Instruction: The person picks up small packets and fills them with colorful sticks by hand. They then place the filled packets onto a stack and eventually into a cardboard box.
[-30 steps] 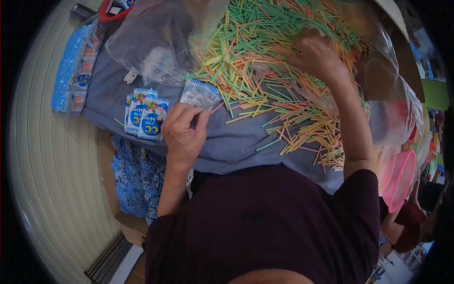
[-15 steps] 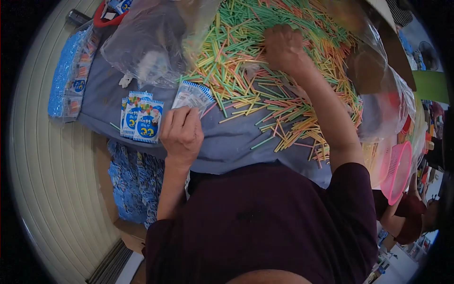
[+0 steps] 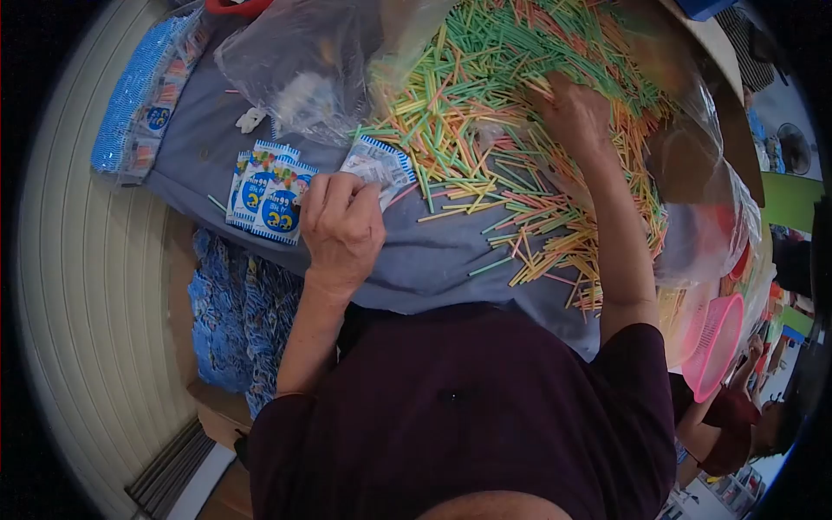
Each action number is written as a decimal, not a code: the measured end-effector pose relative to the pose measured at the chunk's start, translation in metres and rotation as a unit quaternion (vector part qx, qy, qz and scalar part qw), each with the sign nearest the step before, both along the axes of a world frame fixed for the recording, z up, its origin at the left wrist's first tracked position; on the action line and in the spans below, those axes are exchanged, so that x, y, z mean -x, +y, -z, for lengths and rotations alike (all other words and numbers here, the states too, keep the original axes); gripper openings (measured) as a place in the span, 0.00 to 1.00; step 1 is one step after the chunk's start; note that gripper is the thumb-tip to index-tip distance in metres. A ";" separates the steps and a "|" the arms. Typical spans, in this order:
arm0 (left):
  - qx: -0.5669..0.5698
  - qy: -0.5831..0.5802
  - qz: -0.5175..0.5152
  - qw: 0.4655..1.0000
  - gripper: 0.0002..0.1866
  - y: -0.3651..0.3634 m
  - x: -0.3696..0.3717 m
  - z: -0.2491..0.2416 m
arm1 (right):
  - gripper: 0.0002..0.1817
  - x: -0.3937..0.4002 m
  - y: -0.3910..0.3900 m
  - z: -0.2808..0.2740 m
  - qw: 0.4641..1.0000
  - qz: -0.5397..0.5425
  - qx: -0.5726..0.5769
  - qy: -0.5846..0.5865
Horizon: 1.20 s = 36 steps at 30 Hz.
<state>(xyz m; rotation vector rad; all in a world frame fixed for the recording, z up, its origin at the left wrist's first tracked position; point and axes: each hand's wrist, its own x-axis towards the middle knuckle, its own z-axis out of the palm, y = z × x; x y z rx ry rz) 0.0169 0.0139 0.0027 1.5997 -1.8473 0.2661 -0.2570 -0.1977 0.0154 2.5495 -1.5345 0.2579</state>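
Observation:
A big pile of thin coloured sticks, green, yellow, orange and pink, spreads over the grey cloth. My right hand reaches into it, fingers curled and pinching a few sticks at the fingertips. To the left, my left hand is closed over the cloth; whatever its fingers hold, if anything, is hidden beneath them. Beside its knuckles lie several small blue-and-white printed packets, overlapping one another. Another packet, its pale side up, lies just beyond the left fingers, against the edge of the sticks.
Clear plastic sheeting is bunched behind the packets. A long clear bag of packets lies at the left edge. Below it, a carton holds blue patterned wrapping. At right are a pink basket and another person.
My right hand has moved right and slightly nearer within the pile, and sticks now show at its fingertips. My left hand stays closed near the packets. The view has shifted a little.

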 end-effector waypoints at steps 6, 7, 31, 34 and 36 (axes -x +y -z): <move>-0.083 0.020 -0.013 0.996 0.09 0.008 0.001 -0.006 | 0.20 0.008 -0.003 -0.003 0.962 -0.115 0.242 -0.056; -0.100 0.022 -0.015 0.995 0.09 0.008 0.000 -0.007 | 0.19 0.006 0.002 -0.011 0.964 -0.112 0.083 -0.225; -0.159 0.613 0.257 0.730 0.10 -0.079 0.086 -0.025 | 0.45 -0.001 0.053 -0.080 0.690 -0.323 -0.263 -0.592; -0.147 0.626 0.267 0.717 0.11 -0.081 0.092 -0.021 | 0.42 -0.011 0.058 -0.064 0.736 -0.288 -0.223 -0.571; -0.135 0.633 0.272 0.712 0.11 -0.081 0.093 -0.019 | 0.35 -0.011 0.061 -0.059 0.743 -0.258 -0.282 -0.550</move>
